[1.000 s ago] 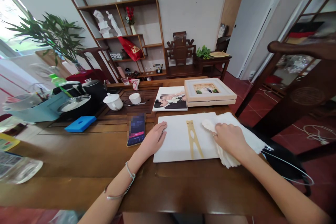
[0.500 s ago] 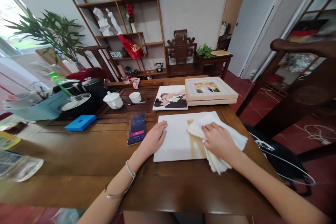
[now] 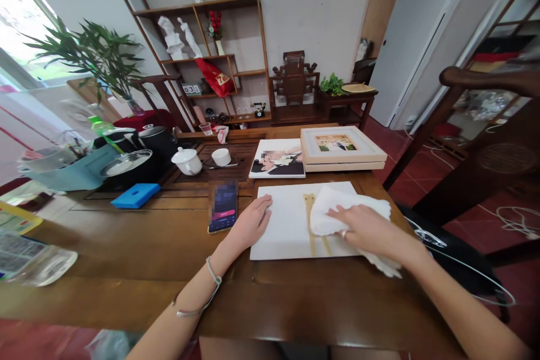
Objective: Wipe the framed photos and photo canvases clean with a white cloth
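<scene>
A white flat panel (image 3: 287,225) with a tan forked strip (image 3: 311,219) on it lies on the wooden table (image 3: 126,259) in front of me. My left hand (image 3: 251,225) rests flat on the panel's left edge, fingers stretched out. My right hand (image 3: 363,229) presses a white cloth (image 3: 333,208) down onto the panel's right part, fingers spread over it; the cloth covers part of the tan strip. A phone (image 3: 223,207) with a lit screen lies just left of my left hand.
Behind the panel lie a photo print (image 3: 277,158) and a stack of pale picture frames (image 3: 341,149). A tea tray holds a white teapot (image 3: 187,161) and cup (image 3: 221,156); black pots (image 3: 126,164) and a blue box (image 3: 135,195) sit left. A dark chair (image 3: 485,140) stands right.
My right hand has slid the cloth leftwards from the panel's right edge onto the tan strip. My left hand has stayed on the panel's left edge.
</scene>
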Demonstrator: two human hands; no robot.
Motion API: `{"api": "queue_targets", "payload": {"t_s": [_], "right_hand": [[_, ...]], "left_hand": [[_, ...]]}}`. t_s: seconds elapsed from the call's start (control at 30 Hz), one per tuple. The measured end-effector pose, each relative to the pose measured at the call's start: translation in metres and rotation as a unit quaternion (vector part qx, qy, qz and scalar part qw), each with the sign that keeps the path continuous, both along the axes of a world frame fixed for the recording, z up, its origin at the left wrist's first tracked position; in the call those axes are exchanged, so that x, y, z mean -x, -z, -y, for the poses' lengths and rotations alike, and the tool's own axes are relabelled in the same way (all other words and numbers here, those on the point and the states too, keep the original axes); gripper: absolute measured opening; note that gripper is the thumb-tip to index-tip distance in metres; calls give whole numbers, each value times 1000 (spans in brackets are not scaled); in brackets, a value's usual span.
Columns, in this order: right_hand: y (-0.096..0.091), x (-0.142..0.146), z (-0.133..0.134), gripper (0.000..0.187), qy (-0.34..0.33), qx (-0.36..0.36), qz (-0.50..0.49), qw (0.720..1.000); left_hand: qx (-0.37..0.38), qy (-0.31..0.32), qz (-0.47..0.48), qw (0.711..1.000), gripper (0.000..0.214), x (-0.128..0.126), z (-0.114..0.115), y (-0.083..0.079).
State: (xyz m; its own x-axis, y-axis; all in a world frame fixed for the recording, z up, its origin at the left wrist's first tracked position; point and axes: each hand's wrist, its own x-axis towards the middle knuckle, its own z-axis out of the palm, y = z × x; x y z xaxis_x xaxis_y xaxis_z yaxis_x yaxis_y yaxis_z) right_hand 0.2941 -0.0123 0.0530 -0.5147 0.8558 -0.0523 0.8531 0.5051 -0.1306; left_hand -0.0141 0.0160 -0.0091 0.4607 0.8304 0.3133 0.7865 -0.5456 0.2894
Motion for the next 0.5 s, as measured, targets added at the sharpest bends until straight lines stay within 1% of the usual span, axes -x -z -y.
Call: {"api": "queue_targets", "payload": {"t_s": [0.07,0.1,0.17,0.23,0.27,0.33,0.43,0.5], "right_hand": [[4,-17,-16,52,9,14,-47,999],[9,-23,-25,57,16,3,-61,998],[23,-28,-40,65,31,-43,-66,996],[35,-22,-45,68,47,-95,-54,993],[38,-15,-44,68,52,-111,-49,991],[39,0,-35,68,44,-116,-49,991],[27,14,-16,68,-2,-68,-55,996],[19,12,-10,69,-26,-32,-68,997]], "left_hand": [[1,4,3,1000,34,0,0,-1],[1,6,4,1000,34,0,0,-1],[-1,7,6,1000,34,0,0,-1],[-3,7,7,1000,33,1,0,0],[-4,7,8,1000,33,1,0,0],[-6,7,8,1000,34,1,0,1],[-8,9,8,1000,33,1,0,1],[-9,9,10,1000,33,1,0,1]]}}
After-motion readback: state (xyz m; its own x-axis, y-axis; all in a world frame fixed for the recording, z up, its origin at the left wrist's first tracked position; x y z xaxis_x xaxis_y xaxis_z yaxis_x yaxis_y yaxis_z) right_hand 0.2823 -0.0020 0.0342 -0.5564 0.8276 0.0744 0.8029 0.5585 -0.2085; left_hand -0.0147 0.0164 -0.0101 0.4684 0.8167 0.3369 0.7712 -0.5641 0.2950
